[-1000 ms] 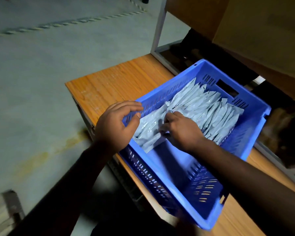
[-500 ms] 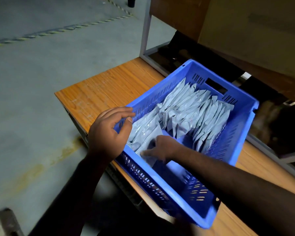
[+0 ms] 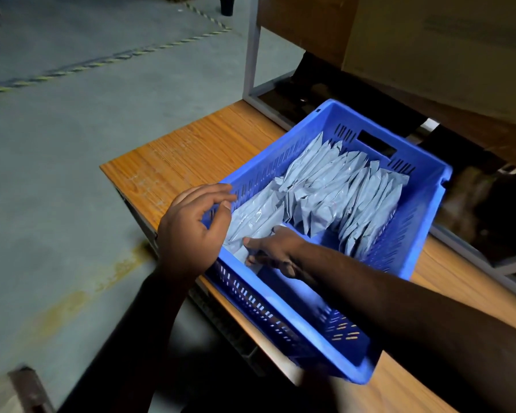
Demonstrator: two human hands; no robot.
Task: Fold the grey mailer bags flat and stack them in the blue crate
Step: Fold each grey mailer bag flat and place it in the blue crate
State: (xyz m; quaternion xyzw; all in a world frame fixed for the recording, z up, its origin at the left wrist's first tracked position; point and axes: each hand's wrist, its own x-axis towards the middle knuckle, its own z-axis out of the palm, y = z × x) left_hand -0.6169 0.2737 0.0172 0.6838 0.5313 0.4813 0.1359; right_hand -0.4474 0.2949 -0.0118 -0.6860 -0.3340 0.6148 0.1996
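On the orange wood-grain tabletop (image 3: 191, 150) sits my blue slotted plastic crate (image 3: 423, 174), angled with one corner toward me. Inside it I see the folded grey plastic mailer bags (image 3: 334, 189) standing on edge in leaning rows, filling the far half and the left side. My left hand (image 3: 191, 231) hovers at the crate's left rim, fingers loosely curved and spread, thumb just beside the nearest bag, gripping nothing. My right hand (image 3: 276, 251) reaches down inside the crate, fingers extended fairly straight and resting against the lower edge of the nearest bag; I cannot tell whether they pinch it. Beyond the table lies the grey concrete floor (image 3: 72, 144), crossed by a yellow-and-black striped line (image 3: 108, 59).
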